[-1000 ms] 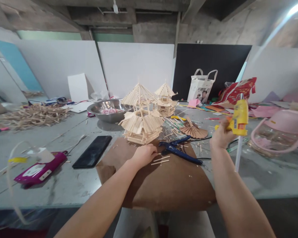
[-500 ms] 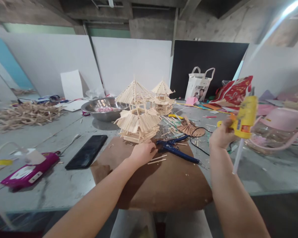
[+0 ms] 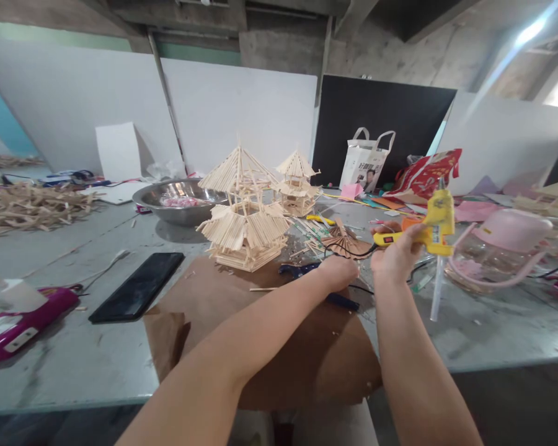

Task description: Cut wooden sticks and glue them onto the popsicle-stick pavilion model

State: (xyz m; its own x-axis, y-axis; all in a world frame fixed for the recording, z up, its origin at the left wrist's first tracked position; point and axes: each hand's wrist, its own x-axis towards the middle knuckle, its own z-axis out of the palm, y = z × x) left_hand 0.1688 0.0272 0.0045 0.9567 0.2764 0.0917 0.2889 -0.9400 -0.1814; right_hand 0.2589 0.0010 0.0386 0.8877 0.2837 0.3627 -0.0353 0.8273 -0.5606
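Note:
My right hand (image 3: pixel 400 253) grips a yellow hot glue gun (image 3: pixel 439 226) above the table, its nozzle up and a clear glue stick hanging from its underside. The gun's black cord passes close to my left hand (image 3: pixel 339 272). That hand is closed over the dark blue pliers (image 3: pixel 302 269), partly covering them; what its fingers hold, if anything, is hidden. To the left, on a brown sheet (image 3: pixel 214 310), stands a two-tiered pavilion model (image 3: pixel 246 229) of thin wooden sticks. A loose stick (image 3: pixel 263 289) lies in front of it.
A smaller stick pavilion (image 3: pixel 298 186) stands behind. Left are a steel bowl (image 3: pixel 181 214), a black phone (image 3: pixel 137 287), a magenta power strip (image 3: pixel 32 322) and a stick pile (image 3: pixel 32 204). A pink-lidded clear jug (image 3: pixel 497 248), a folded paper fan (image 3: pixel 346 240) and a white bag (image 3: pixel 363 161) are right.
My left hand has moved right, from beside the sticks in front of the pavilion to over the pliers. My right hand has tilted the glue gun and brought it closer to the left hand.

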